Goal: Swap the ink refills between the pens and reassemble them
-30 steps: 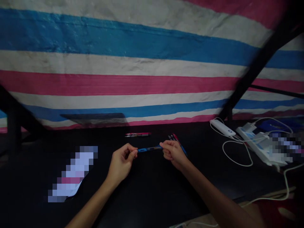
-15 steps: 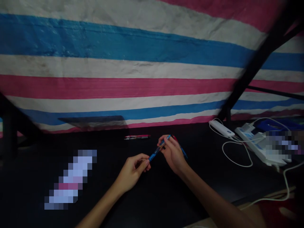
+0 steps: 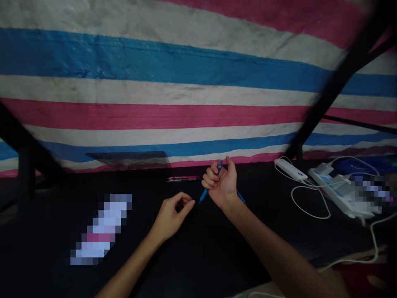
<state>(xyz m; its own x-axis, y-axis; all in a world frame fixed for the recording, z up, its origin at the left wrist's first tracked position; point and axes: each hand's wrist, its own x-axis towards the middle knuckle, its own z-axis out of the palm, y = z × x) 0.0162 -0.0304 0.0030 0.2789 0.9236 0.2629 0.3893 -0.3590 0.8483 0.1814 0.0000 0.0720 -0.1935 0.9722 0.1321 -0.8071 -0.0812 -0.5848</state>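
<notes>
My right hand [image 3: 220, 182] is closed in a fist round a blue pen [image 3: 204, 195], held nearly upright with its tip pointing down and left and its top poking out by the thumb. Just left of the pen's tip, my left hand [image 3: 173, 215] hovers over the dark table [image 3: 198, 248], its fingers loosely curled and thumb near the forefinger, with nothing visible in them. Behind the hands a red pen [image 3: 182, 179] lies flat on the table. Another blue pen [image 3: 241, 198] shows partly behind my right wrist.
A white power bank [image 3: 290, 169] with a looped white cable [image 3: 310, 203] lies at the right, next to a white power strip [image 3: 338, 190]. A blurred-out flat item [image 3: 101, 229] lies at the left. A striped pink, blue and white tarp [image 3: 173, 82] hangs behind, crossed by black bars [image 3: 328, 91].
Both hands held the blue pen level by its ends. The left hand let go and dropped back, and the right hand swung the pen upright into its fist.
</notes>
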